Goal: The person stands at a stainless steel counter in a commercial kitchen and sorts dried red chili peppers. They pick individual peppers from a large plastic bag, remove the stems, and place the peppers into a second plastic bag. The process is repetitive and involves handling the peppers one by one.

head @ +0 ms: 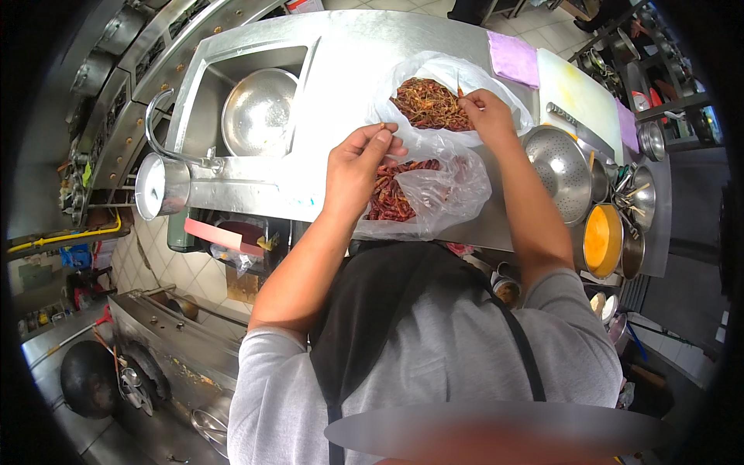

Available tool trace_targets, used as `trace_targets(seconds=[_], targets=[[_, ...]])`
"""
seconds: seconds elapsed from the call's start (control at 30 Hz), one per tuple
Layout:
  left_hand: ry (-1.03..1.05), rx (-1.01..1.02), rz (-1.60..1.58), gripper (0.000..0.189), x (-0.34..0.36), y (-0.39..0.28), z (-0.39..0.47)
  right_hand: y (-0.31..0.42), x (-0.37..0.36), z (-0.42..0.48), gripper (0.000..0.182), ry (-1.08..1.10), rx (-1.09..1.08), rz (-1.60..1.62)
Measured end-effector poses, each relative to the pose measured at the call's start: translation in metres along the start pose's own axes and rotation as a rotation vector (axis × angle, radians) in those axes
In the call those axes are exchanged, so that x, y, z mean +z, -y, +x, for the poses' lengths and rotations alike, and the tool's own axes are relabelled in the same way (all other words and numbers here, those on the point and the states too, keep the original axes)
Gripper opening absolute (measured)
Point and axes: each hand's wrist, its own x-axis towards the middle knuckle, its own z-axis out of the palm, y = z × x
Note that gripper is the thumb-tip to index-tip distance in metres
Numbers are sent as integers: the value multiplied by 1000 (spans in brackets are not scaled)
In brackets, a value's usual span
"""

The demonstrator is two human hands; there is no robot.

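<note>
Two clear plastic bags lie open on the steel counter before me. The far bag [383, 87] holds a heap of dried red chillies with pale stems [427, 104]. In the near bag [456, 180] are darker red dried chillies [392, 200], partly covered by a fold of plastic. My right hand [490, 118] is over the right side of the far heap, pinching a thin dried chilli [460, 92] that points up. Above the near bag's left side, my left hand [366, 151] pinches a small brownish bit [382, 125], too small to identify, between thumb and forefinger.
A sink [200, 116] with a steel colander [261, 113] is at the left. To the right are a perforated colander [555, 168], a knife [581, 132] on a white cutting board [581, 87], purple cloths [514, 58] and a pot of orange liquid [603, 241].
</note>
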Motion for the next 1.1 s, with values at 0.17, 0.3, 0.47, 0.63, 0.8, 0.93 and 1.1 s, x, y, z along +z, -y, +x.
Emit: trace_targets(seconds=[0.17,0.3,0.47,0.63,0.8,0.93,1.1], targets=[[2,-19,-40,35,26,-4,11,77,-1,-70,17,-55,-246,389],[30,-91,-146,33,35,2,14,109,9,-97,13,2,-254,318],[23,-44,-111,28,33,9,13,116,7,-103,13,-26,-256,239],[86,-132,-237,22,29,7,20,107,9,-90,17,-78,-276,247],[155,-122,-251,17,26,8,31,102,13,-79,21,-23,-163,583],[145,-151,-331,19,27,7,31,101,7,-76,18,-10,-236,558],[9,-106,-326,20,29,2,31,86,-9,-61,15,-155,-102,380]])
